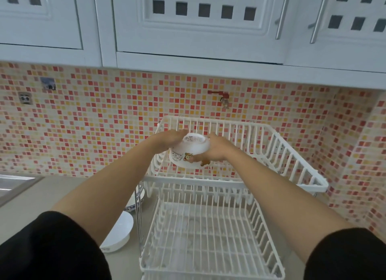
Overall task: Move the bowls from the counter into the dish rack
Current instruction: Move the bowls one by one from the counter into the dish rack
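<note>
A white bowl [189, 151] with a cartoon print is held upside down, tilted, over the top tier of the white wire dish rack [288, 154]. My left hand [170, 140] grips its left side and my right hand [217, 149] grips its right side. The rack's lower tier [208, 238] holds nothing that I can see. Another white bowl [120, 231] sits upside down on the counter left of the rack, partly hidden by my left arm. A blue-rimmed bowl [131, 204] lies behind it, mostly hidden.
The beige counter [37, 198] runs left to a steel sink edge [14, 185]. A chrome stand [138, 208] rises beside the rack. The mosaic wall carries a red tap [222, 97] above the rack. White cabinets [188, 29] hang overhead.
</note>
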